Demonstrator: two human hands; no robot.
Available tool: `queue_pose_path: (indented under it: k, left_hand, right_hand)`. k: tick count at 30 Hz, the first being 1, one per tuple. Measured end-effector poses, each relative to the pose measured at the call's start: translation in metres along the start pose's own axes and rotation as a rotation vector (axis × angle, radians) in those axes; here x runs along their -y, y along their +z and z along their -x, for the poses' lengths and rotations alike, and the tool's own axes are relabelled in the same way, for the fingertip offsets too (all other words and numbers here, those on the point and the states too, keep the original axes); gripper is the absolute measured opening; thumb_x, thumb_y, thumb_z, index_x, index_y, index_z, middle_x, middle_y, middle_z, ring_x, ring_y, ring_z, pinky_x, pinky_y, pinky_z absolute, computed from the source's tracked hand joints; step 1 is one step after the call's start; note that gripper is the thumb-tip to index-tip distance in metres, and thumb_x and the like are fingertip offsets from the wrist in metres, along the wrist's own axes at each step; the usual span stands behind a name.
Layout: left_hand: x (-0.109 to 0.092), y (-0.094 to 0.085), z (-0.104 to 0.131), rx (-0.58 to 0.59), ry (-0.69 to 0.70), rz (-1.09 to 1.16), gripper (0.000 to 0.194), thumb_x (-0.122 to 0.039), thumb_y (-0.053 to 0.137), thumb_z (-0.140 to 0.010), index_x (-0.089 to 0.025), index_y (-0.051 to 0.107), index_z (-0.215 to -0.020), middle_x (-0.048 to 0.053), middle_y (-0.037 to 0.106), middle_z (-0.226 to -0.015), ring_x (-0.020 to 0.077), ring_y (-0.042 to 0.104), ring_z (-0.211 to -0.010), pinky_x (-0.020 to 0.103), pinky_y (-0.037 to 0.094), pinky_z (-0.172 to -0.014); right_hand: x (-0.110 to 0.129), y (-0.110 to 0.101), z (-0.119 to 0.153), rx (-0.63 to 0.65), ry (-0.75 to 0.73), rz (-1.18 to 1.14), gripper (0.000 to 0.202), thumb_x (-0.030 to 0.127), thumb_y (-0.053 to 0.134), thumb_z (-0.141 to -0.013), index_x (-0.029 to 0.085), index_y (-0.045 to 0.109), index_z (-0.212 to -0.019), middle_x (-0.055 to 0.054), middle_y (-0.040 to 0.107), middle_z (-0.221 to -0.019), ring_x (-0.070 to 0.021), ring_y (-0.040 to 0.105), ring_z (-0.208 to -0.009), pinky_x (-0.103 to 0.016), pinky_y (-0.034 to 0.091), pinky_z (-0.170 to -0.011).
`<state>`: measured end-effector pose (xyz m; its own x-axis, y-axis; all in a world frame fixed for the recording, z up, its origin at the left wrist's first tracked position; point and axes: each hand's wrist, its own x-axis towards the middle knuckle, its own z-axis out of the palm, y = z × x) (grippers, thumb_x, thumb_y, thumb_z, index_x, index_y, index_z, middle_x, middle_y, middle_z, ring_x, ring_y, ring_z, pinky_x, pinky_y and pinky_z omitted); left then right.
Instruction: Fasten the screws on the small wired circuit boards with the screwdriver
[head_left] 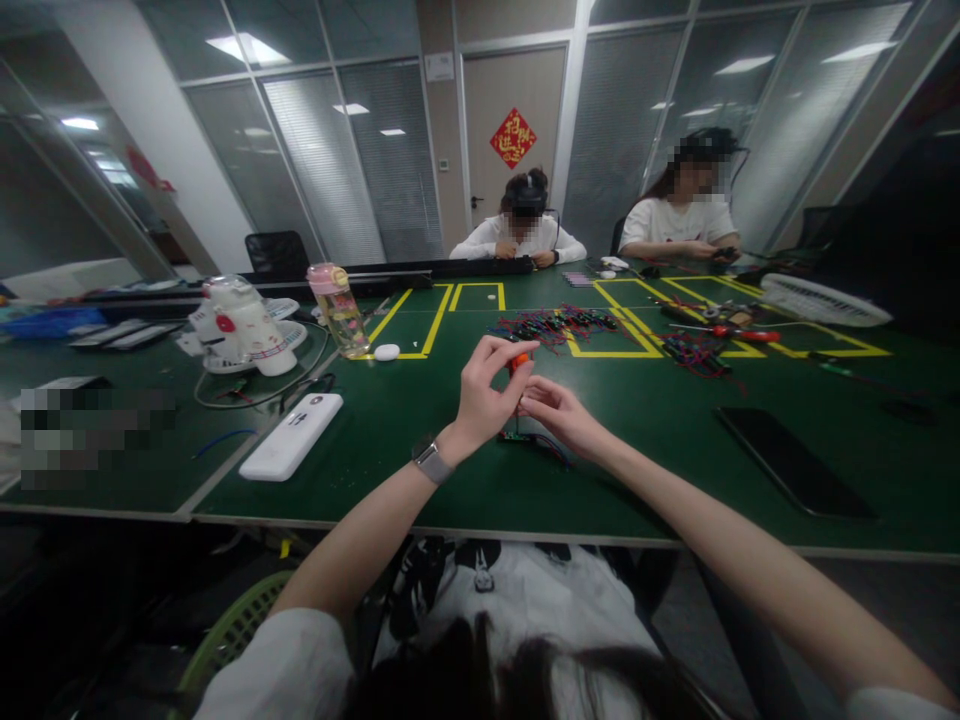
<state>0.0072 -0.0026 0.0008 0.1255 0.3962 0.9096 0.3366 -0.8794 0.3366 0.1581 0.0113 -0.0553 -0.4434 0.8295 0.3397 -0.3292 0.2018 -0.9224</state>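
Above the green table, my left hand [491, 385] is closed around the orange handle of a screwdriver [520, 362], which stands roughly upright. The fingers of my right hand [559, 408] are pinched together at the screwdriver's thin shaft, just below the handle. Beneath them a small green circuit board [513, 436] lies on the table, with dark red and blue wires [553, 450] trailing to the right. The shaft points down at this board; whether its tip touches is too small to tell.
Beyond my hands lies a pile of wired boards [559, 325]; a second bunch [694, 355] sits right, near a red-handled tool [754, 334]. A black phone [795, 465], white power bank [292, 437], bottle [337, 310] and white fan [825, 300] surround the workspace. Two people sit opposite.
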Motion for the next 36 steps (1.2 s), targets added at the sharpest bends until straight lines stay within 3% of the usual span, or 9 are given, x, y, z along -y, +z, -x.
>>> queue_pose_path:
  k: [8,16,23,32,36]
  left_hand:
    - [-0.0011,-0.0020,-0.0001,0.053,-0.006,0.042,0.029,-0.020,0.042,-0.098,-0.019,0.062,-0.119,0.007,0.064,-0.102,0.0155,0.059,-0.095,0.030,0.047,-0.084]
    - [0.0002,0.0000,-0.0001,-0.030,0.008,-0.044,0.017,-0.025,0.060,-0.090,-0.020,0.067,-0.104,0.002,0.057,-0.087,0.0129,0.055,-0.080,0.026,0.047,-0.075]
    - [-0.0018,-0.0018,0.0009,0.042,0.005,0.040,0.029,-0.020,0.041,-0.098,-0.019,0.061,-0.118,0.007,0.063,-0.101,0.0153,0.058,-0.094,0.030,0.047,-0.082]
    - [-0.0001,-0.0005,0.0005,-0.030,0.027,-0.040,0.016,-0.026,0.061,-0.089,-0.018,0.067,-0.102,0.002,0.056,-0.086,0.0131,0.055,-0.081,0.027,0.047,-0.074]
    - [-0.0021,-0.0021,0.0006,0.018,0.013,-0.003,0.025,-0.025,0.045,-0.097,-0.019,0.065,-0.111,0.005,0.059,-0.094,0.0145,0.057,-0.088,0.029,0.048,-0.078]
  right_hand:
    - [-0.0028,-0.0014,-0.0010,0.025,0.021,-0.024,0.024,0.037,0.071,-0.082,0.021,0.070,-0.100,-0.003,0.068,-0.094,-0.0147,0.063,-0.085,-0.029,0.048,-0.084]
    - [-0.0035,-0.0014,0.0003,0.011,0.014,-0.007,0.028,0.034,0.074,-0.079,0.023,0.066,-0.104,0.000,0.067,-0.085,-0.0141,0.063,-0.082,-0.029,0.049,-0.082]
    - [-0.0012,0.0003,-0.0002,0.023,0.042,-0.054,0.027,0.039,0.073,-0.079,0.020,0.070,-0.097,-0.003,0.069,-0.092,-0.0141,0.065,-0.081,-0.029,0.050,-0.082]
    - [-0.0003,-0.0003,0.0009,0.002,0.031,-0.009,0.029,0.035,0.076,-0.077,0.022,0.068,-0.102,-0.001,0.068,-0.089,-0.0143,0.063,-0.084,-0.028,0.049,-0.082]
    - [0.0014,0.0017,0.0009,0.000,0.056,-0.051,0.026,0.038,0.075,-0.077,0.020,0.069,-0.096,-0.002,0.068,-0.090,-0.0145,0.064,-0.083,-0.029,0.049,-0.082]
